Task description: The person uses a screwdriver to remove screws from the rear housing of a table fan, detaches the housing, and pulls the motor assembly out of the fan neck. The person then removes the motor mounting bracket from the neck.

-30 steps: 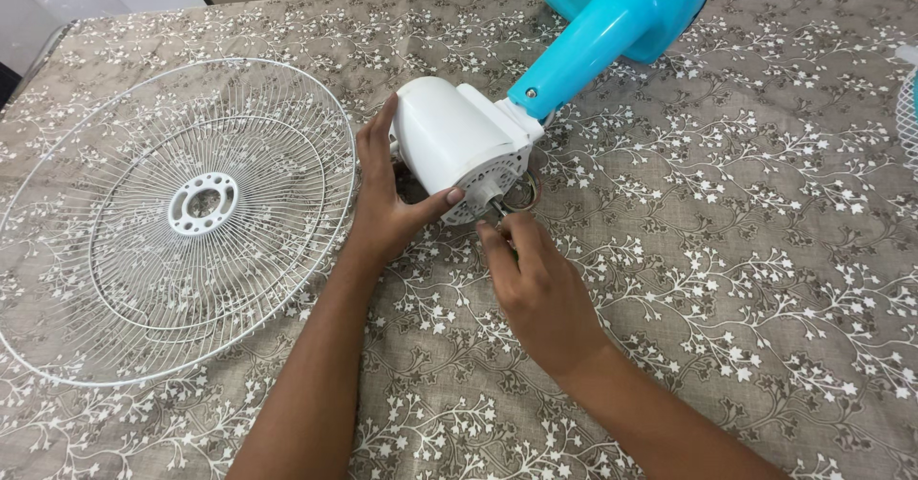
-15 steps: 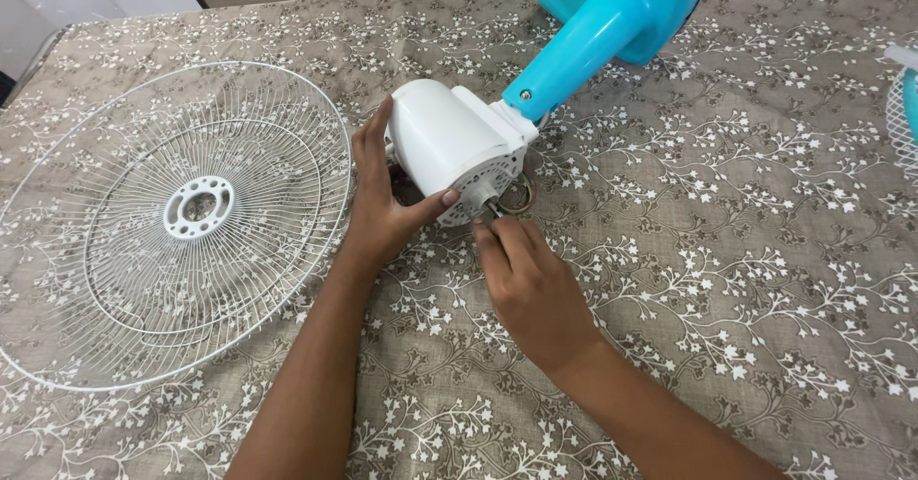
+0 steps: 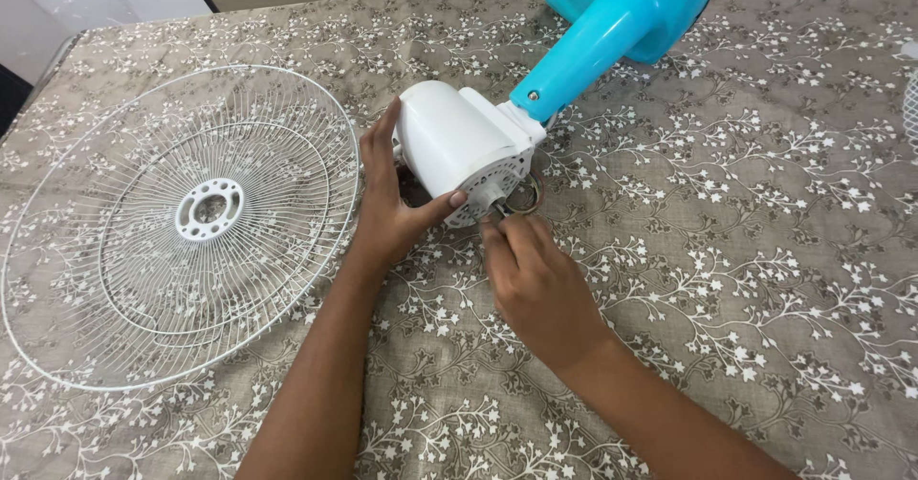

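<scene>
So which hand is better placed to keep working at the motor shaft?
Probably the right hand: its fingertips are at the shaft on the white motor housing. The left hand grips the housing's side, steadying it.

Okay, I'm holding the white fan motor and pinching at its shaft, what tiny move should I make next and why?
Probably keep the left hand clamped on the white motor housing and shift the right hand's fingertips to grip the shaft squarely. The housing lies on its side on the patterned cloth, only the left hand steadies it, and the fingertips hide the shaft's end, so the grip cannot be confirmed.
</scene>
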